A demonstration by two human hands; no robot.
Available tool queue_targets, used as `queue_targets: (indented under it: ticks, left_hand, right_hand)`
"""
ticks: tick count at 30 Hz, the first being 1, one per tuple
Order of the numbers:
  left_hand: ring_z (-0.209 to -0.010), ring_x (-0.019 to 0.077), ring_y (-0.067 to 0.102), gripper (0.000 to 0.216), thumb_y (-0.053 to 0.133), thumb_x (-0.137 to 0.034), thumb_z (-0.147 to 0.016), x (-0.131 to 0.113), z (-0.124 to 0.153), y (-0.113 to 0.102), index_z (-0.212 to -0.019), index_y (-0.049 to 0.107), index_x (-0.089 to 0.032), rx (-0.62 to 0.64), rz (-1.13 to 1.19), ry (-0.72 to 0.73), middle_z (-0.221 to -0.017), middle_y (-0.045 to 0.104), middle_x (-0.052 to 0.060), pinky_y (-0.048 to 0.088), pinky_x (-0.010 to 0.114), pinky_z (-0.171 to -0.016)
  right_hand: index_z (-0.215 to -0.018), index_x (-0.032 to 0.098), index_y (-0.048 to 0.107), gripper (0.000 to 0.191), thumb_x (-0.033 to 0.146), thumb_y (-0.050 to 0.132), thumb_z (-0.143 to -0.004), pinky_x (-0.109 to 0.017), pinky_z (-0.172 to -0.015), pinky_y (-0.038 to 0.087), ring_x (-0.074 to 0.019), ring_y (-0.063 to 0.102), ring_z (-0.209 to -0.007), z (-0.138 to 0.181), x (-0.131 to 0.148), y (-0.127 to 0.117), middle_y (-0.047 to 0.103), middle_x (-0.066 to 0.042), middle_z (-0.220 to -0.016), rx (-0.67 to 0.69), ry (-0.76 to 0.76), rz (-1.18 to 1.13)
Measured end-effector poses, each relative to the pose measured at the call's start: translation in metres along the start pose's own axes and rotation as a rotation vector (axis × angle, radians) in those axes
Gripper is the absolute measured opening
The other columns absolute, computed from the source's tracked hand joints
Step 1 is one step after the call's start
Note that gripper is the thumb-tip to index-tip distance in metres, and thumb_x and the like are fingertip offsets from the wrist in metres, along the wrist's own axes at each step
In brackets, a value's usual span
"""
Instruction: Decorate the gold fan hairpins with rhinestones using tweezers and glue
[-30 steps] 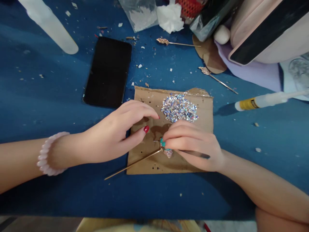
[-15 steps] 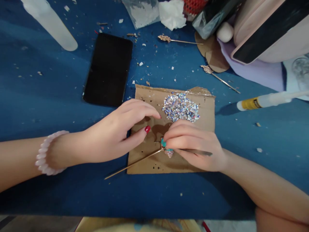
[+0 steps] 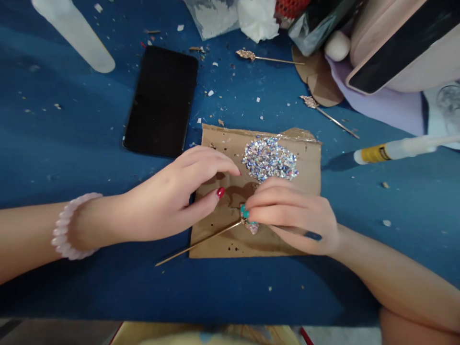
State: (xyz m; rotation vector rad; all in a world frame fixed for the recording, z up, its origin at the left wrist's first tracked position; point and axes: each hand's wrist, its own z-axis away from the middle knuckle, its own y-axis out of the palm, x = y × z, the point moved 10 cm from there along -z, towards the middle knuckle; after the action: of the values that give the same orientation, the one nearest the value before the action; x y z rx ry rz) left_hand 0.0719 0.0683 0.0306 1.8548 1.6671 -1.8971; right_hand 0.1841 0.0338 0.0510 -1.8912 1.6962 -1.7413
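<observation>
A brown cardboard piece (image 3: 223,239) lies on the blue table with a pile of shiny rhinestones (image 3: 269,158) on its far part. A gold hairpin (image 3: 201,242) lies slanted across the cardboard, its decorated head (image 3: 253,228) under my right fingertips. My right hand (image 3: 294,215) is closed in a pinch on a thin dark tool (image 3: 312,235), whose tip is at the hairpin head. My left hand (image 3: 172,196) rests on the cardboard's left edge with fingers laid out toward the rhinestones and nothing in it.
A black phone (image 3: 161,100) lies left of the cardboard. A glue tube (image 3: 395,148), two more hairpins (image 3: 266,58) (image 3: 328,115), brown card discs (image 3: 319,81), a white tissue (image 3: 257,19) and a pink case (image 3: 395,43) crowd the far right. A white plastic piece (image 3: 75,33) is far left.
The view has drifted slightly. Both hands stay where they were, the right one shifting only a little at the hairpin head.
</observation>
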Motion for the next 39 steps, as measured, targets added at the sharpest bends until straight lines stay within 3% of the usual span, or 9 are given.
queue_targets:
  ticks: [5,10,29,39]
  left_hand:
    - [-0.117,0.0183,0.059,0.028,0.049,-0.009,-0.098,0.000,0.000,0.000,-0.125,0.057,-0.011,0.004,-0.003,0.001,-0.120,0.066,0.010,0.049,0.031,-0.106]
    - [-0.116,0.0191,0.060,0.027,0.049,-0.010,-0.098,0.000,-0.001,0.000,-0.123,0.058,-0.012,0.012,-0.001,-0.008,-0.119,0.066,0.010,0.050,0.032,-0.106]
    - [-0.116,0.0194,0.059,0.027,0.049,-0.010,-0.098,-0.001,-0.001,0.000,-0.124,0.057,-0.012,0.024,0.005,-0.007,-0.119,0.066,0.010,0.050,0.034,-0.105]
    - [-0.116,0.0215,0.061,0.029,0.049,-0.010,-0.097,0.000,-0.001,0.000,-0.124,0.057,-0.016,0.020,-0.007,-0.008,-0.119,0.067,0.010,0.052,0.037,-0.104]
  right_hand:
    - [-0.098,0.016,0.065,0.011,0.013,0.055,-0.101,-0.034,-0.086,0.058,-0.0151,0.067,-0.090,-0.001,-0.005,-0.001,0.074,-0.007,-0.094,-0.067,0.027,-0.057]
    - [-0.096,0.015,0.065,0.015,0.019,0.052,-0.104,-0.035,-0.085,0.057,-0.0148,0.066,-0.091,0.000,-0.009,0.002,0.073,-0.008,-0.094,-0.073,0.042,-0.089]
    - [-0.097,0.015,0.064,0.011,0.013,0.054,-0.102,-0.034,-0.083,0.057,-0.0143,0.065,-0.089,0.000,-0.006,0.003,0.072,-0.007,-0.093,-0.047,0.007,-0.062]
    - [-0.099,0.020,0.063,0.024,0.005,0.044,-0.101,-0.032,-0.084,0.056,-0.0142,0.066,-0.090,-0.001,0.002,0.002,0.073,-0.005,-0.094,0.033,-0.026,0.018]
